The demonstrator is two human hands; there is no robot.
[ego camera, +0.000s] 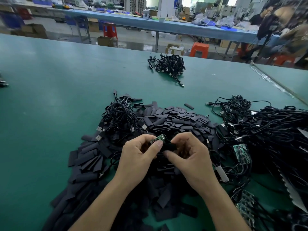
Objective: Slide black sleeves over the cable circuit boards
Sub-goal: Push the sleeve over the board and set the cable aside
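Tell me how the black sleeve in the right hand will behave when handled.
Probably light and floppy: the sleeve looks like the thin flat pieces in the pile, which lie creased and overlapping. It likely collapses flat, so the right hand may need to pinch it open. Unlikely to roll.

Electronics assembly factory floor, production workshop type. A big green table (pixel 50 72) carries bulk stock: a heap of black sleeves (pixel 175 120) at its near middle, tangled USB cables (pixel 275 130) on its right side with loose circuit boards (pixel 240 151) among them, and another cable bundle (pixel 168 65) at its far middle. Beyond the table's far edge: a long blue bench (pixel 166 26) loaded with plastic bags (pixel 225 22), orange stools (pixel 199 50), cardboard boxes (pixel 104 41) on the floor, and seated workers (pixel 257 19) off its far right corner
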